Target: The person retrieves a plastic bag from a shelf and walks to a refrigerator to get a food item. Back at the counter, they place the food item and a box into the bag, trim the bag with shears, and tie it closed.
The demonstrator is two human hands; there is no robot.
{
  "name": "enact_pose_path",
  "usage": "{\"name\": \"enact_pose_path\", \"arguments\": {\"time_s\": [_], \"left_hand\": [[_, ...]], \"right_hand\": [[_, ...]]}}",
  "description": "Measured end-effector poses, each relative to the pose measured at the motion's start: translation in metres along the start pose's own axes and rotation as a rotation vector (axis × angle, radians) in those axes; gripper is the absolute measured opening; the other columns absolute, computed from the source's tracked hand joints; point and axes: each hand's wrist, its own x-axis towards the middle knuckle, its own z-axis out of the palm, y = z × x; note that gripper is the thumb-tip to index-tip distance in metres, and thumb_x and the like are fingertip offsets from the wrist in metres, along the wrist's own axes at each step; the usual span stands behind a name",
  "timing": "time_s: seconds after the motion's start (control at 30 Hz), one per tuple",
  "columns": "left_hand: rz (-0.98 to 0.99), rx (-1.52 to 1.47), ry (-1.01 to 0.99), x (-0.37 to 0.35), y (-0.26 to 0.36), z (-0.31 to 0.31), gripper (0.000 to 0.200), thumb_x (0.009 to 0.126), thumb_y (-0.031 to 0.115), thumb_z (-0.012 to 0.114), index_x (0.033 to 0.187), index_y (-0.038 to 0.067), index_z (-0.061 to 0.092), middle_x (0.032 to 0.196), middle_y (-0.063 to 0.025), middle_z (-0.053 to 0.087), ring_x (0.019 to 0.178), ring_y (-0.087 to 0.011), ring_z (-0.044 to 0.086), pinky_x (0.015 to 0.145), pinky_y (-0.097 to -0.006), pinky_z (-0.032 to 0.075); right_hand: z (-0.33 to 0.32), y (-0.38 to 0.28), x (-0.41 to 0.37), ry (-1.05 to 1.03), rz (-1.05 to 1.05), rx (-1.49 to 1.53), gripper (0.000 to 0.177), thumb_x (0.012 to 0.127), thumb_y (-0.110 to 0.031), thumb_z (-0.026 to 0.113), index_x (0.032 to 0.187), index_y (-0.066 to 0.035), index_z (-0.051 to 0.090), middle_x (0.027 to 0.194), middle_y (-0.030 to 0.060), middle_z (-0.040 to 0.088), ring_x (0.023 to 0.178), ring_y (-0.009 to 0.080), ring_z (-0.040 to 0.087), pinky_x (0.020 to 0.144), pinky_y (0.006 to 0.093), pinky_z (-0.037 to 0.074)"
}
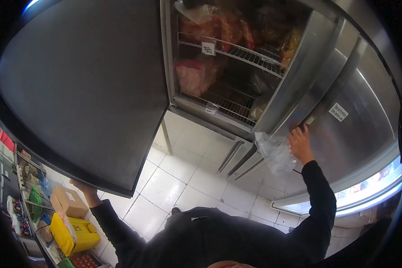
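My left hand [85, 187] is at the lower edge of the wide-open dark door [87, 89] of a steel fridge, gripping it with fingers partly hidden. On the other side, my right hand [300, 144] is closed at the handle edge of the steel right door [357, 116]. A crumpled clear plastic bag [272, 149] hangs from this hand; its contents, if any, cannot be made out. Between the doors, the open compartment shows a wire shelf [250, 56] with red and orange bagged goods [230, 31]. Below lies a pinkish bag [193, 78].
White floor tiles [174, 174] lie between me and the fridge. At lower left are a cardboard box [69, 202], a yellow container [78, 234] and cluttered shelving. A lit glass-fronted display [366, 187] stands at right. Paper labels [208, 48] hang on the shelf edges.
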Motion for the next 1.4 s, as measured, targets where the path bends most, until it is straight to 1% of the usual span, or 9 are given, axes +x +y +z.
{"name": "enact_pose_path", "arguments": {"time_s": [0.17,0.27,0.37,0.5,0.63,0.7,0.87,1.1,1.4], "left_hand": [[0.061,-0.001,-0.178,0.012,-0.012,-0.027,0.089,0.089,0.072,0.005,0.145,0.006,0.026,0.149,-0.0089,0.029,0.135,-0.0247,0.028,0.115,-0.0416,0.017],[0.040,-0.500,-0.861,0.019,-0.014,-0.032,0.083,0.092,0.068,0.014,0.143,0.004,0.030,0.146,-0.0099,0.035,0.131,-0.0237,0.034,0.114,-0.0417,0.019],[-0.087,-0.167,-0.032,-0.002,-0.002,-0.004,0.089,0.085,0.077,0.022,0.147,0.013,0.026,0.149,-0.0066,0.028,0.135,-0.0272,0.027,0.113,-0.0459,0.021],[0.217,0.105,-0.244,0.013,-0.031,-0.050,0.065,0.100,0.053,0.024,0.131,-0.001,0.044,0.127,-0.0125,0.052,0.112,-0.0200,0.050,0.100,-0.0381,0.041],[0.164,0.312,-0.087,-0.015,-0.010,-0.006,0.082,0.091,0.070,0.019,0.137,0.005,0.038,0.134,-0.0108,0.045,0.119,-0.0247,0.045,0.105,-0.0432,0.036],[-0.027,-0.089,0.012,-0.017,-0.014,-0.001,0.084,0.089,0.073,0.019,0.146,0.013,0.027,0.148,-0.0081,0.031,0.133,-0.0283,0.031,0.111,-0.0469,0.025],[-0.052,-0.437,-0.943,0.004,-0.035,-0.045,0.082,0.088,0.073,0.023,0.144,0.014,0.032,0.143,-0.0065,0.038,0.128,-0.0265,0.039,0.107,-0.0460,0.033],[-0.066,-0.196,-0.777,-0.036,-0.045,-0.035,0.080,0.088,0.072,0.031,0.142,0.013,0.036,0.138,-0.0055,0.046,0.122,-0.0234,0.046,0.103,-0.0406,0.038],[0.031,0.048,-0.489,-0.082,-0.057,-0.001,0.087,0.079,0.075,0.046,0.137,0.011,0.042,0.131,-0.0062,0.052,0.118,-0.0241,0.051,0.095,-0.0410,0.046]], "right_hand": [[-0.014,0.027,0.007,0.044,-0.110,0.014,0.021,0.069,-0.017,0.065,0.087,-0.006,0.062,0.100,0.0092,0.056,0.108,0.0271,0.050,0.107,0.0515,0.027],[-0.029,0.022,0.013,0.165,-0.029,0.071,0.018,0.070,-0.012,0.066,0.086,-0.006,0.062,0.099,0.0101,0.055,0.105,0.0283,0.051,0.103,0.0490,0.031],[-0.049,0.007,0.023,0.376,0.235,0.101,0.019,0.073,-0.009,0.066,0.092,-0.006,0.062,0.101,0.0118,0.053,0.103,0.0307,0.050,0.098,0.0459,0.033],[-0.051,0.005,0.032,0.681,0.661,0.276,0.029,0.078,-0.008,0.066,0.106,-0.005,0.058,0.106,0.0139,0.051,0.106,0.0336,0.048,0.096,0.0433,0.033],[-0.059,-0.001,0.036,0.651,0.655,0.304,0.038,0.081,-0.009,0.066,0.115,-0.004,0.051,0.113,0.0163,0.049,0.109,0.0338,0.047,0.096,0.0412,0.035],[-0.061,-0.007,0.039,0.597,0.620,0.527,0.040,0.082,-0.010,0.066,0.118,-0.003,0.049,0.115,0.0171,0.049,0.109,0.0326,0.047,0.095,0.0395,0.036],[-0.040,-0.030,0.067,0.738,0.930,0.899,0.044,0.088,-0.017,0.063,0.123,0.000,0.042,0.117,0.0178,0.049,0.109,0.0301,0.048,0.093,0.0386,0.038],[0.015,-0.031,0.092,0.931,1.073,0.519,0.040,0.091,-0.021,0.059,0.121,0.001,0.044,0.114,0.0198,0.053,0.101,0.0331,0.053,0.088,0.0389,0.041],[0.002,-0.022,0.079,0.870,1.136,0.780,0.024,0.095,-0.019,0.049,0.103,0.003,0.054,0.098,0.0190,0.059,0.093,0.0285,0.057,0.083,0.0369,0.043]]}}
